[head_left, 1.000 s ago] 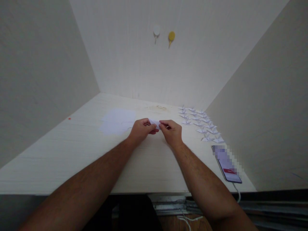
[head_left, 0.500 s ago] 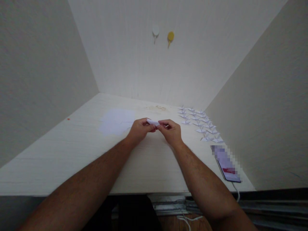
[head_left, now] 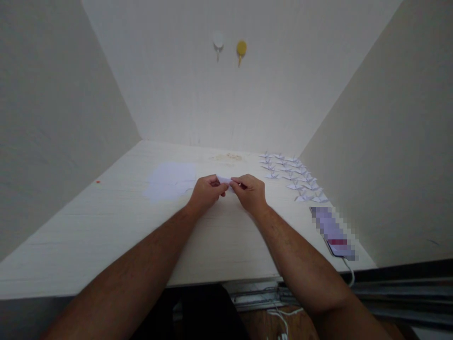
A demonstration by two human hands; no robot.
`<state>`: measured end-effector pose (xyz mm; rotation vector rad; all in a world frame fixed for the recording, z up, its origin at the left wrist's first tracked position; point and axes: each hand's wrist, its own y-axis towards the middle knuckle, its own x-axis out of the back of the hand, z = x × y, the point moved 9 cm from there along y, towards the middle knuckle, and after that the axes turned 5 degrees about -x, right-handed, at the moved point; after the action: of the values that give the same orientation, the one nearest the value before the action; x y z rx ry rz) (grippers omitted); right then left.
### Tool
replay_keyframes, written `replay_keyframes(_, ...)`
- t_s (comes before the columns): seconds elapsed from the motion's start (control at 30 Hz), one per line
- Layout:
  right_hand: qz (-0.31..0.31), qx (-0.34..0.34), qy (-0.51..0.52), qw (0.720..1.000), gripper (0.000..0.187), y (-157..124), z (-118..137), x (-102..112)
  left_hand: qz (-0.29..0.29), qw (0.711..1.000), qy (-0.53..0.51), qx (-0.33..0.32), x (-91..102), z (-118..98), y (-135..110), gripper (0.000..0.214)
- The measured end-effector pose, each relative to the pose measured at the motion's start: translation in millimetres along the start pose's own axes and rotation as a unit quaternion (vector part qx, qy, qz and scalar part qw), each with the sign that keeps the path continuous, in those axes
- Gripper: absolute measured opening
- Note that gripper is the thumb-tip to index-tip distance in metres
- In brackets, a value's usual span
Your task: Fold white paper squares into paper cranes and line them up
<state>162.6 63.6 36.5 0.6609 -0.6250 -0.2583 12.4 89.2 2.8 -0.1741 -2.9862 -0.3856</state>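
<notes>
My left hand [head_left: 205, 192] and my right hand [head_left: 252, 192] meet above the middle of a pale wooden table [head_left: 106, 226]. Both pinch a small folded piece of white paper [head_left: 225, 180] between fingers and thumbs, each hand on one end of it. Most of the paper is hidden by my fingers. A stack of white paper sheets [head_left: 170, 181] lies flat just left of my left hand.
Several small folded paper cranes [head_left: 293, 177] stand in rows at the back right. A phone [head_left: 333, 233] with a white cable lies near the right front edge. Walls close the table in on three sides; two hooks [head_left: 230, 48] hang on the back wall.
My hands stay together on the folded paper, with small finger movements turning it. The view has drifted a little, so everything sits slightly further left.
</notes>
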Motion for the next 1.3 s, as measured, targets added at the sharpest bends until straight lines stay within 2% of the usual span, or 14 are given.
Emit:
replay_keyframes(0.2,-0.006,0.043,-0.076,0.996,0.008,-1.8,5.1,-2.2,0.011,0.999,0.012,0.048,-9.5,1.6,-4.4,0.009)
replay_keyframes(0.37,0.011,0.08,-0.117,0.99,0.01,-2.3,12.0,-5.7,0.008,0.999,-0.002,0.052,-12.9,1.1,-5.2,0.016)
replay_keyframes(0.73,0.037,0.119,-0.118,0.985,0.019,-3.5,19.3,-9.5,-0.006,0.995,-0.029,0.096,-12.8,15.1,-5.0,0.014)
replay_keyframes(0.93,0.06,0.13,-0.109,0.984,0.02,-3.8,21.6,-11.4,-0.018,0.989,-0.095,0.117,-13.5,20.8,-6.5,0.017)
replay_keyframes(1.17,0.089,0.13,-0.101,0.982,0.022,-4.2,24.4,-13.4,-0.038,0.985,-0.114,0.121,-12.0,21.9,-6.5,0.014)
replay_keyframes(1.3,0.091,0.154,-0.083,0.98,0.024,-5.4,27.8,-12.7,-0.049,0.981,-0.139,0.127,-11.1,21.8,-7.2,0.015)
